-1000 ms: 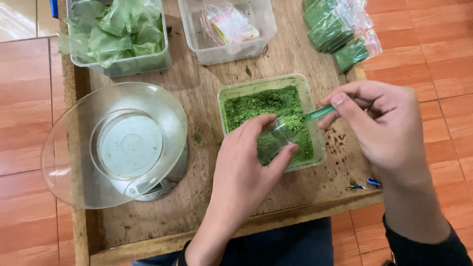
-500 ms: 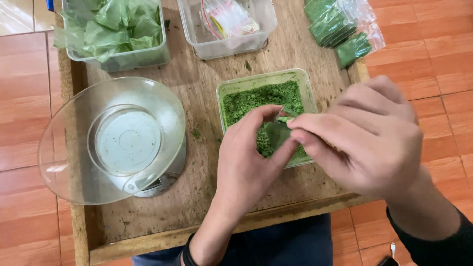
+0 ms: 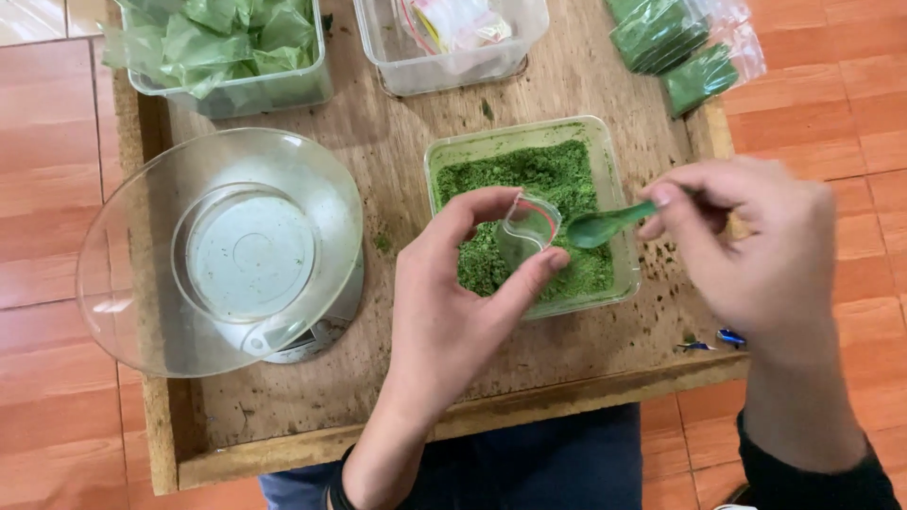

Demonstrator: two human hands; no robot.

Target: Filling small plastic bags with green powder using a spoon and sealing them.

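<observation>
L hand (image 3: 444, 312) arched over powder tub (image 3: 619, 217), thumb + fingers pinching open clear bag (image 3: 525, 229); R hand (image 3: 756, 250) curled, gripping green spoon (image 3: 605, 227) at bag mouth.

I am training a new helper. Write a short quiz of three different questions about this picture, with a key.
1. True or false: the green spoon is in the right hand.
2. What does the left hand hold open over the tub of green powder?
A. a small clear bag
B. a lid
C. a knife
3. Fill in: the clear bowl sits on a kitchen ____.

Key:
1. True.
2. A, the small clear bag.
3. Scale.
</observation>
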